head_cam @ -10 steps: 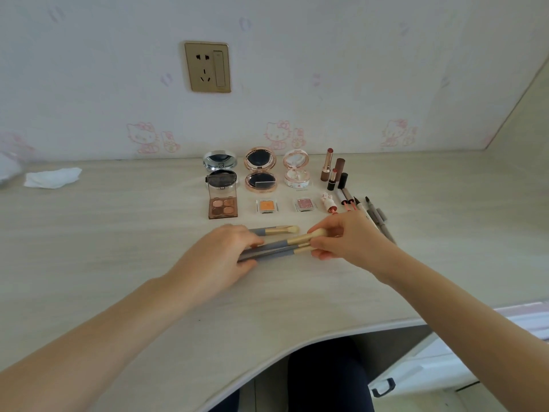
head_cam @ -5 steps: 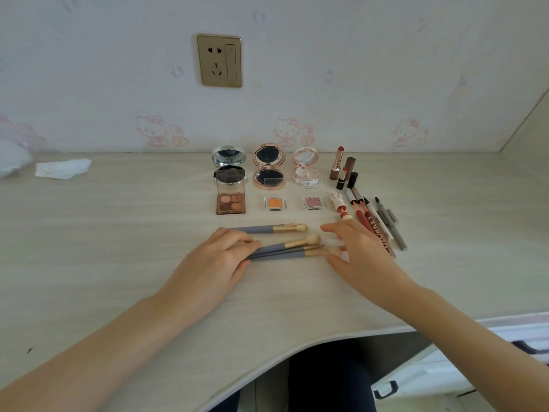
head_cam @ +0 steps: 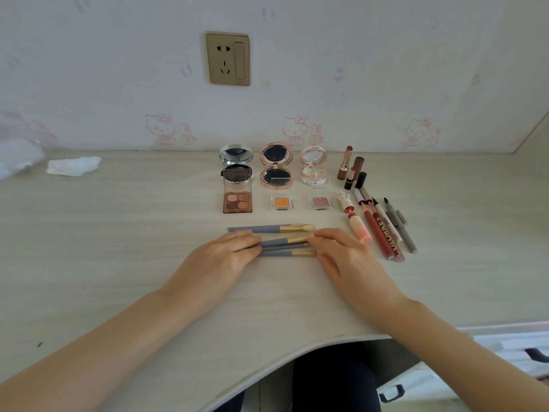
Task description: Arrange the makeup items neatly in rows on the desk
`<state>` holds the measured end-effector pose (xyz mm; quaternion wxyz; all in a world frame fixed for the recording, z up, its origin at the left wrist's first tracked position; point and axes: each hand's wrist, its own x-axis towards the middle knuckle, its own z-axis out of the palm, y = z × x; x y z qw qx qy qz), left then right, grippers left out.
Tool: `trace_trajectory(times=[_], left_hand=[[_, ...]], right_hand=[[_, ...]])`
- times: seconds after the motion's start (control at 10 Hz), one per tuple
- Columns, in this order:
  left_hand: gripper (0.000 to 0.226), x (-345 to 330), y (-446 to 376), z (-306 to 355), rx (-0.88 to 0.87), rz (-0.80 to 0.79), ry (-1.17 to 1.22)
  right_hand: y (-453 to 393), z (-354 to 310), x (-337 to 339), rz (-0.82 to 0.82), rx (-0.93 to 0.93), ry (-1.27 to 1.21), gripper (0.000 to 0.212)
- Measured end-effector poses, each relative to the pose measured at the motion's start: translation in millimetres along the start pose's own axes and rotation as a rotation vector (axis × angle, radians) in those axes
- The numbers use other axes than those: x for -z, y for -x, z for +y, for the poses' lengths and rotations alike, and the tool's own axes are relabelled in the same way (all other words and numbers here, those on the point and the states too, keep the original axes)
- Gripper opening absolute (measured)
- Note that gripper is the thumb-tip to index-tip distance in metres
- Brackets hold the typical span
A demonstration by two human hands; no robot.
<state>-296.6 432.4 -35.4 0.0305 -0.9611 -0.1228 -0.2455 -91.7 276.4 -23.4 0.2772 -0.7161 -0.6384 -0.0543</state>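
Observation:
Several grey-handled makeup brushes with gold ferrules lie side by side on the pale desk (head_cam: 118, 248). One brush (head_cam: 267, 228) lies apart, just behind the others. My left hand (head_cam: 219, 260) lies flat with straight fingers touching the handle ends of the grouped brushes (head_cam: 282, 247). My right hand (head_cam: 344, 257) lies flat with its fingertips against their bristle ends. Behind them stand three open compacts (head_cam: 276, 165), an eyeshadow palette (head_cam: 237, 202), two small pans (head_cam: 280, 202), lipsticks (head_cam: 352, 168) and a fan of lip glosses and pens (head_cam: 383, 227).
A crumpled white tissue (head_cam: 72, 165) lies at the far left by a clear plastic bag (head_cam: 15, 156). A wall socket (head_cam: 228, 58) sits above the desk. The desk's curved front edge runs near my body, with drawers (head_cam: 505, 361) at lower right.
My right hand has let go of the brush tips it pinched and now lies flat at the bristle ends. The grouped brushes lie closer together and more level.

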Motion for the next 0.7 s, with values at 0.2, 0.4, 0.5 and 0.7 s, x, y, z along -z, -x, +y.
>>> trace_trajectory(times=[0.2, 0.4, 0.5, 0.7], left_hand=[[0.038, 0, -1, -14, 0.012, 0.016, -0.038], [0.035, 2, -1, -13, 0.044, 0.057, -0.036], [0.028, 5, -1, -10, 0.085, 0.073, -0.019], [0.042, 13, 3, 6, 0.198, 0.071, 0.020]], right_hand=[[-15, -2, -8, 0.015, 0.034, 0.026, 0.023], [-19, 0, -11, 0.045, 0.036, 0.061, 0.025], [-16, -1, -8, 0.041, 0.022, 0.085, 0.029], [-6, -2, 3, 0.059, -0.010, 0.103, 0.034]])
